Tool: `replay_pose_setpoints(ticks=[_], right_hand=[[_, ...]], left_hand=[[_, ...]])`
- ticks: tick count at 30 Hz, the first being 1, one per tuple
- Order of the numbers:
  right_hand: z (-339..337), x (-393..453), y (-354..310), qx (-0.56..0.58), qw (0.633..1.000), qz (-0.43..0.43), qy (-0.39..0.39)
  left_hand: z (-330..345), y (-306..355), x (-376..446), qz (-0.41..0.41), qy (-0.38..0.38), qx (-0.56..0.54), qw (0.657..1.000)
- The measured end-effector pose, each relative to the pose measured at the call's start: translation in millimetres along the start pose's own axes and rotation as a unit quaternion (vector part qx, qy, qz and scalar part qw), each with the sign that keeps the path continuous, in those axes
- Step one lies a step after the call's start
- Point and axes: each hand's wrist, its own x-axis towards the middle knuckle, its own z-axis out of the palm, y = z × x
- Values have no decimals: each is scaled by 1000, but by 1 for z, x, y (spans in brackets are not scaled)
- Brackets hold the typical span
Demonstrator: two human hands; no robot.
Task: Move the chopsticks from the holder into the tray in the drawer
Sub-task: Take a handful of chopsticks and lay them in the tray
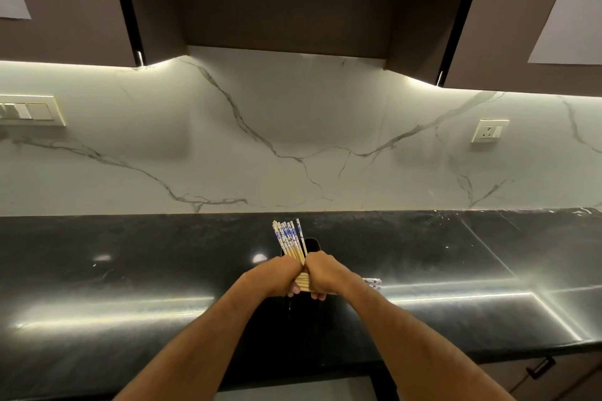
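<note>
Black stone counter [130,270] fills the lower frame, and at centre we see the left hand [277,278] clamped around the chopsticks [290,242]. Right beside it, touching, the right hand [324,273] grips the same bundle, just in front of the dark holder [312,244].

Bundle of blue-patterned chopsticks [289,241] gripped by left hand [277,277] and right hand [322,275] together, held above a black holder [311,245], on a black countertop [130,270], marble wall [293,140] behind.
</note>
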Motion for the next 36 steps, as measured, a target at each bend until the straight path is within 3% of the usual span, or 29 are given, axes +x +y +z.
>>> replay_pose_setpoints(ticks=[3,10,15,19,24,31,36], right_hand=[[4,-2,0,-57,998,-15,-8],[-15,-6,17,-184,982,-38,-17],[-15,-10,37,-180,982,-33,-37],[2,-13,38,-192,980,-43,-17],[38,-24,43,-214,976,-35,-1],[112,-52,65,-230,972,-20,-45],[160,-77,83,-217,974,-29,-53]], left_hand=[[9,-2,-1,-4,7,-32,999],[10,-15,-4,-18,100,42,994],[12,-28,-11,-22,114,75,990],[25,-31,-14,-12,95,112,989],[61,-28,-15,-12,20,103,994],[141,-22,-35,-61,-43,88,993],[199,-20,-67,-85,-9,76,993]])
